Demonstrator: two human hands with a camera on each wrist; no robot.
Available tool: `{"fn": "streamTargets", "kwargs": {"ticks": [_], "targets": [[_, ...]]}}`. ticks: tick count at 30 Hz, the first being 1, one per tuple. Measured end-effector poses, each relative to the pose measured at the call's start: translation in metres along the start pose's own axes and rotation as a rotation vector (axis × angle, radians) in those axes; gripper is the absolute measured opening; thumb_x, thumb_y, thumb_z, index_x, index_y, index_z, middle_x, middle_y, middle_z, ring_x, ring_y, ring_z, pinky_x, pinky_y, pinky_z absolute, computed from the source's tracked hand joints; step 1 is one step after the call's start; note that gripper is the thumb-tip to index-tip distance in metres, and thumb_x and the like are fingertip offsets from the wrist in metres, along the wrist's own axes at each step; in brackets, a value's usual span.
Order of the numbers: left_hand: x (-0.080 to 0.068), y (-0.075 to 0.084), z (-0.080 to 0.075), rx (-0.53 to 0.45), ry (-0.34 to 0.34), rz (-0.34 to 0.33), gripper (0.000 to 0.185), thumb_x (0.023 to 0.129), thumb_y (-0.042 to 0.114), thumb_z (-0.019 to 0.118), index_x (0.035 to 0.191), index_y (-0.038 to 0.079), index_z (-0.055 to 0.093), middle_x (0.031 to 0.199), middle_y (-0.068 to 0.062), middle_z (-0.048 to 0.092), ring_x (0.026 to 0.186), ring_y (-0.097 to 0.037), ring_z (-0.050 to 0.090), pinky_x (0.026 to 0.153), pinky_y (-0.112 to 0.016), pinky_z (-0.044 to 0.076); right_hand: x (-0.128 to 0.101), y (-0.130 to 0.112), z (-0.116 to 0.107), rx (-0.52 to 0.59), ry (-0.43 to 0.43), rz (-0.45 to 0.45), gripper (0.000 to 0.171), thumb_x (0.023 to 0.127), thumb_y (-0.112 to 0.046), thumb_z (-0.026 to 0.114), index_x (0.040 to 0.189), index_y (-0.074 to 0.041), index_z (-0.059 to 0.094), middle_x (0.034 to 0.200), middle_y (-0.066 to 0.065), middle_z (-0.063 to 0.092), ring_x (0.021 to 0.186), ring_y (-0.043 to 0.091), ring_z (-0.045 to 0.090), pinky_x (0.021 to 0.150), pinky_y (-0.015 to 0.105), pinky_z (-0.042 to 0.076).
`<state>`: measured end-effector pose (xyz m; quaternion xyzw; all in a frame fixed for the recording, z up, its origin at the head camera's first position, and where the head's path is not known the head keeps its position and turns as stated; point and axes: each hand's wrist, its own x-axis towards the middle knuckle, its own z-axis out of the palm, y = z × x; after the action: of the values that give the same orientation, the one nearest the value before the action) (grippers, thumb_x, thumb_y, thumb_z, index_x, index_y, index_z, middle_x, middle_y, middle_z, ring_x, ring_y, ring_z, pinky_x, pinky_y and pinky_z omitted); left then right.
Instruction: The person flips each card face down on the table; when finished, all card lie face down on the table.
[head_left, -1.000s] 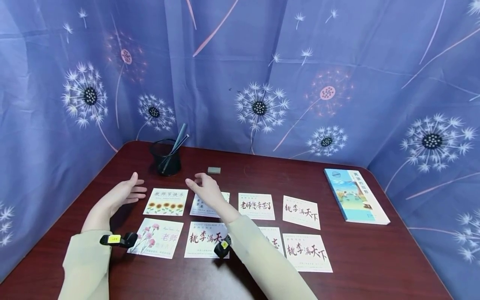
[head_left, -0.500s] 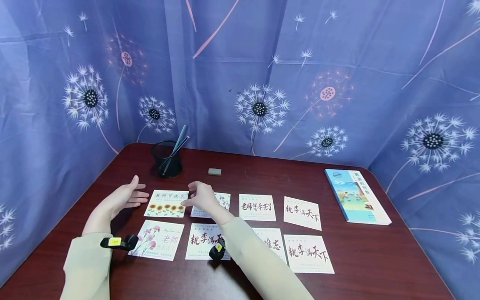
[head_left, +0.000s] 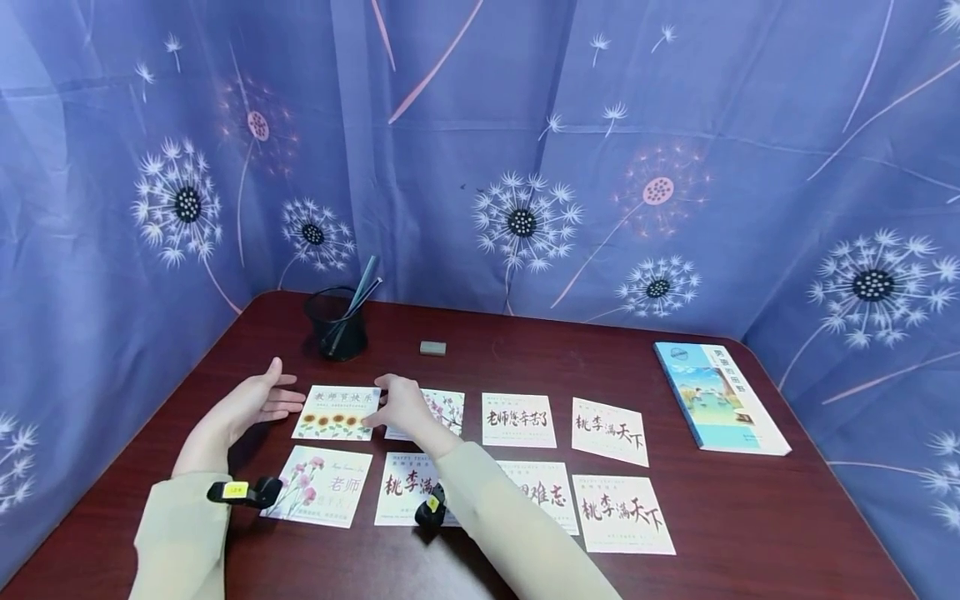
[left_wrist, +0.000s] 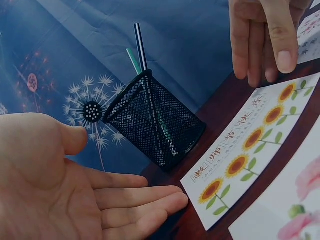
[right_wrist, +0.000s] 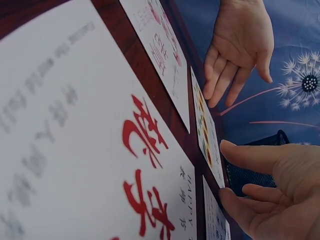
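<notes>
From the head camera, the left hand lies at the left edge of the sunflower card, palm turned inward, fingers straight and relaxed, holding nothing. The right hand is at the card's right edge, fingers loosely extended, their tips at or just over that edge; whether they touch it cannot be told from here. The sunflower card lies flat on the dark red table, first in the far row of cards. To its right, partly under the right hand, lies a blossom card, then two cards with brush lettering. The near row starts with a pink flower card. Behind the sunflower card stands a black mesh pen cup with pens in it, an eraser to its right. A book lies well apart on the right side.

The left wrist view shows the left hand open, palm up and sideways, fingers together pointing toward the sunflower card without touching it. The pen cup stands just beyond. The right hand's fingers hang above the card's far corner.

In the right wrist view, the right hand has thumb and fingers parted, gripping nothing, just above the sunflower card, seen edge-on. The left hand is open beyond the card.
</notes>
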<state>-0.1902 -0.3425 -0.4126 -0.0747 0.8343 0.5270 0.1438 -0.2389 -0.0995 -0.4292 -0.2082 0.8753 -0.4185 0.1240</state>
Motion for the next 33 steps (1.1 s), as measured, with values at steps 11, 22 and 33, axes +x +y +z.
{"fn": "streamTargets", "kwargs": {"ticks": [11,22,33], "targets": [[0.0022,-0.0008,0.002,-0.045,-0.015,0.0,0.084,0.103,0.052,0.003,0.147,-0.019,0.016,0.14,-0.037,0.043,0.118,-0.031,0.063,0.092,-0.029,0.055,0.0012,0.0026,0.0006,0.093,-0.002,0.043,0.064,0.071,-0.007,0.086,0.129,0.001,0.06,0.098,0.009,0.068,0.078,0.007,0.055,0.066,0.019,0.048],[0.0028,-0.0066,-0.0013,-0.154,-0.021,-0.033,0.081,0.104,0.05,0.008,0.147,-0.018,0.014,0.141,-0.034,0.045,0.106,-0.013,0.068,0.085,-0.02,0.055,-0.0014,0.001,0.0014,0.13,-0.02,0.07,0.064,0.074,-0.006,0.084,0.132,-0.001,0.058,0.109,0.01,0.068,0.092,0.014,0.062,0.072,0.02,0.052],[0.0059,-0.0077,-0.0017,-0.197,-0.012,-0.062,0.061,0.108,0.029,0.019,0.148,-0.017,0.015,0.116,-0.01,0.07,0.088,0.002,0.066,0.077,-0.016,0.053,-0.0009,0.0026,0.0024,0.164,0.0,0.07,0.066,0.073,-0.004,0.084,0.133,0.001,0.057,0.094,0.006,0.065,0.078,0.007,0.053,0.066,0.019,0.048]]}}
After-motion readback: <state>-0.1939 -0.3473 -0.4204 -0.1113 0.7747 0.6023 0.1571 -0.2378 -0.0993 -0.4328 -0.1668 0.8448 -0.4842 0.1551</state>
